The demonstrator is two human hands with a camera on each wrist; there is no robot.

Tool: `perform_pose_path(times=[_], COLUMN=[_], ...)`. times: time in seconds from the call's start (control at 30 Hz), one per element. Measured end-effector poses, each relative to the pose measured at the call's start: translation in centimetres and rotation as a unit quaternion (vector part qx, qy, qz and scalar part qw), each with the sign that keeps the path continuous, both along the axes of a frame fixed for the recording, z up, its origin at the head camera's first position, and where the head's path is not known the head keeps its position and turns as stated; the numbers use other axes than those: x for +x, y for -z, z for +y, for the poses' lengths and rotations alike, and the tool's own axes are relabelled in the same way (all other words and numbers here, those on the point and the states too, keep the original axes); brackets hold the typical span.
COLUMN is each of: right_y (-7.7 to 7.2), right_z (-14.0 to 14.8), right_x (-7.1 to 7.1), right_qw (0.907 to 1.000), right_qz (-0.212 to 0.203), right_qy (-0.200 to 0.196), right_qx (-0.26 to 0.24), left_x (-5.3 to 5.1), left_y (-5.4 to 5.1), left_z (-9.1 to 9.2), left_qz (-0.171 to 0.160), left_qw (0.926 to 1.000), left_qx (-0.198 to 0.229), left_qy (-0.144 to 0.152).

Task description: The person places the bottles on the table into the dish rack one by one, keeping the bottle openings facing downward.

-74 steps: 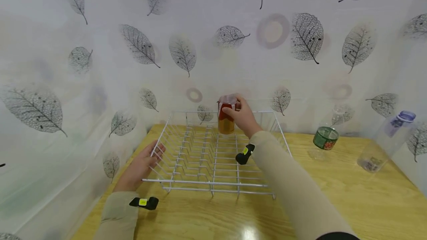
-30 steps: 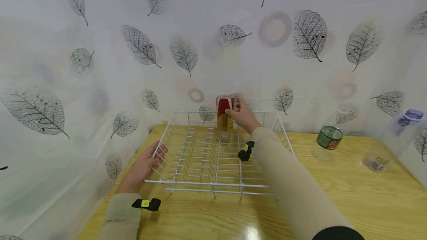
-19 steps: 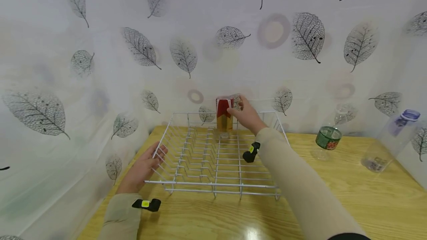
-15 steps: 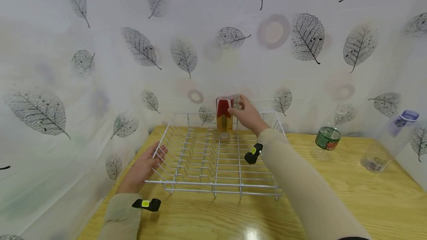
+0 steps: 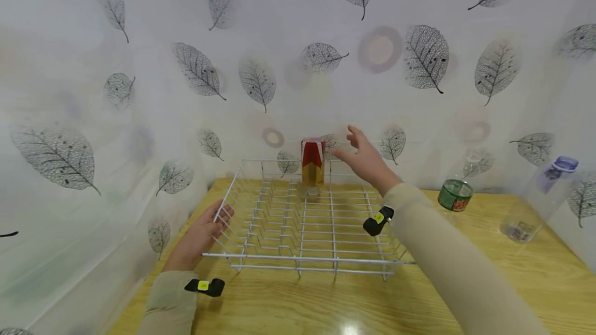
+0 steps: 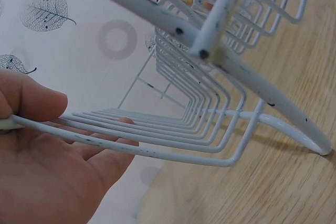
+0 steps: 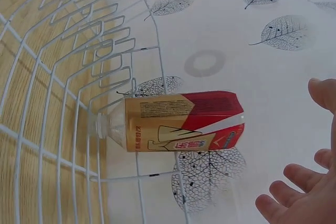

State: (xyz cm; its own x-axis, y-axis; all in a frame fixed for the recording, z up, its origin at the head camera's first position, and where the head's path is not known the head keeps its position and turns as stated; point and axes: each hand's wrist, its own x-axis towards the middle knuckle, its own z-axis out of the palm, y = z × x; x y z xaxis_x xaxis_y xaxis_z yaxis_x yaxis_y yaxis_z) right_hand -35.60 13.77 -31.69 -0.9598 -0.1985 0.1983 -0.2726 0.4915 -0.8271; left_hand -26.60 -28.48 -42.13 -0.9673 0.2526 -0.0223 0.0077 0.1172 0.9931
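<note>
A bottle with a red and gold label (image 5: 312, 162) stands upside down, neck down, at the back of the white wire rack (image 5: 298, 258). In the right wrist view the same bottle (image 7: 184, 121) shows its neck among the rack's wires. My right hand (image 5: 368, 162) is to the right of the bottle, fingers spread, apart from it and holding nothing. On the rack's left side my left hand (image 5: 199, 234) supports the sloping wires; in the left wrist view the thumb of this hand (image 6: 52, 166) lies over the rim wire, with the fingers behind and under the wires.
To the right of the rack, a clear bottle with a green label (image 5: 455, 195) stands neck down on the wooden table (image 5: 298, 304). Farther right a clear bottle with a purple neck (image 5: 540, 198) stands near the table's edge. A leaf-patterned curtain (image 5: 298, 107) hangs behind and at the left.
My right hand has let go of the red and gold bottle and moved away to the right. The bottle stays in the rack. My left hand keeps its place on the rack's side.
</note>
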Motion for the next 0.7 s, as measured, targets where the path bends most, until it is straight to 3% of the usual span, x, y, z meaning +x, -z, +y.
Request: perform_pose_path(times=[0.27,0.7], right_y=[-1.1,-1.8], right_z=[2.3,6.7], right_x=[1.6,5.0], right_qw=[0.9998,0.9988], right_qz=[0.016,0.049], right_qy=[-0.012,0.008], right_qx=[-0.005,-0.001], left_x=[0.1,-0.1], left_y=[0.0,0.0], left_z=[0.1,0.2], left_qz=[-0.013,-0.018], left_qw=[0.9996,0.9997], left_qx=[0.026,0.015], left_qy=[0.000,-0.012])
